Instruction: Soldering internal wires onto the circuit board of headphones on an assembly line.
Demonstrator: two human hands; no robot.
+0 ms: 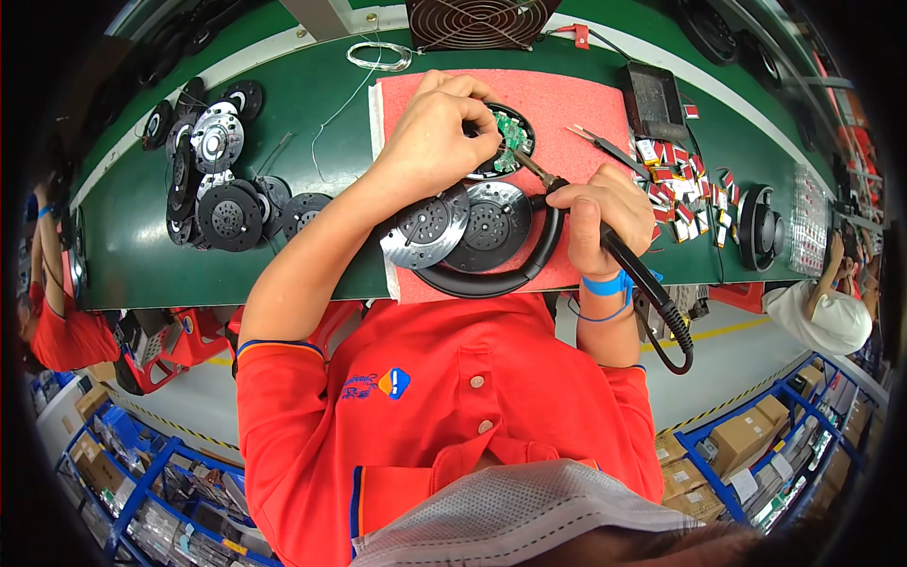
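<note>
A green circuit board (511,144) sits in a round black housing (531,132) on the pink foam mat (567,90). My left hand (439,130) is over the housing's left side, thumb and fingertips pinched together; what they hold is hidden. In my right hand (609,219) is a soldering iron (652,283), its metal tip pointing at the board's lower edge. Whether the tip touches cannot be told. Just below lie a silver-rimmed disc (425,227) and a darker one (487,227), with a curved black band (482,283) around them.
Tweezers (609,149) lie on the mat's right side. Beyond them are several small wired battery packs (685,189) and a black tray (655,102). Stacked discs (222,142) stand on the left. A solder wire coil (378,57) and a fan (482,24) are at the back.
</note>
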